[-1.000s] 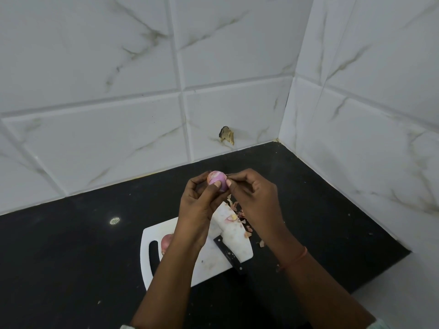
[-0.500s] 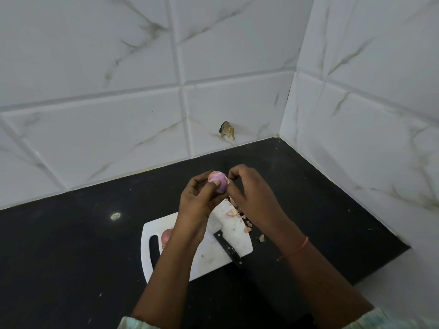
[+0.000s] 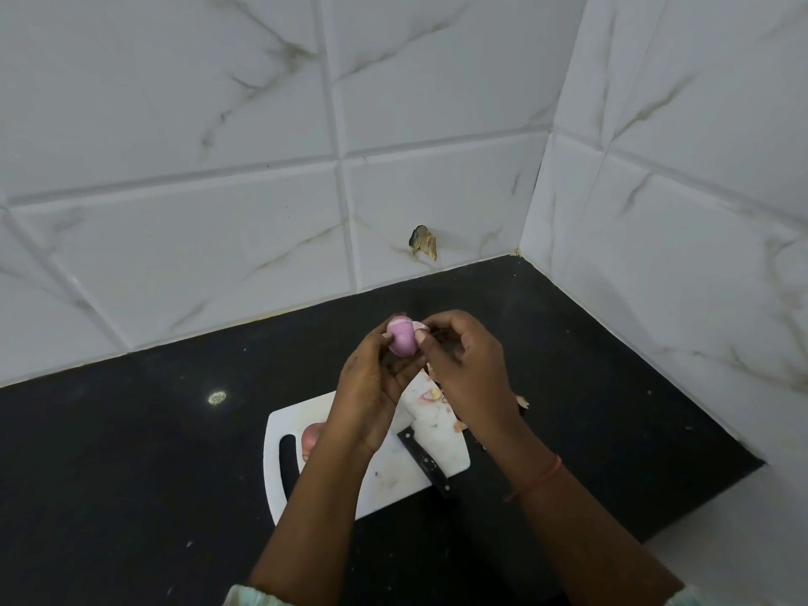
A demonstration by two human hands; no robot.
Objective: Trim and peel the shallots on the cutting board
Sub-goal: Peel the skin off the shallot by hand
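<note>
My left hand [image 3: 371,382] holds a pink-purple shallot [image 3: 402,336] up above the far end of the white cutting board [image 3: 393,474]. My right hand [image 3: 468,365] pinches a strip of pale skin [image 3: 420,326] at the shallot's right side. Another shallot [image 3: 311,437] lies on the board, partly hidden behind my left forearm. A knife with a black handle [image 3: 426,463] lies on the board between my forearms, its blade hidden under my left hand. Bits of peel [image 3: 430,395] lie on the board's far right part.
The board sits on a black countertop [image 3: 131,452] in a corner of white marbled tile walls [image 3: 218,168]. More peel scraps [image 3: 522,402] lie on the counter just right of the board. A small pale spot [image 3: 217,397] marks the counter to the left.
The shallot has turned in my left hand and shows more bare pink flesh. My right fingers have pulled a strip of skin away at its right side.
</note>
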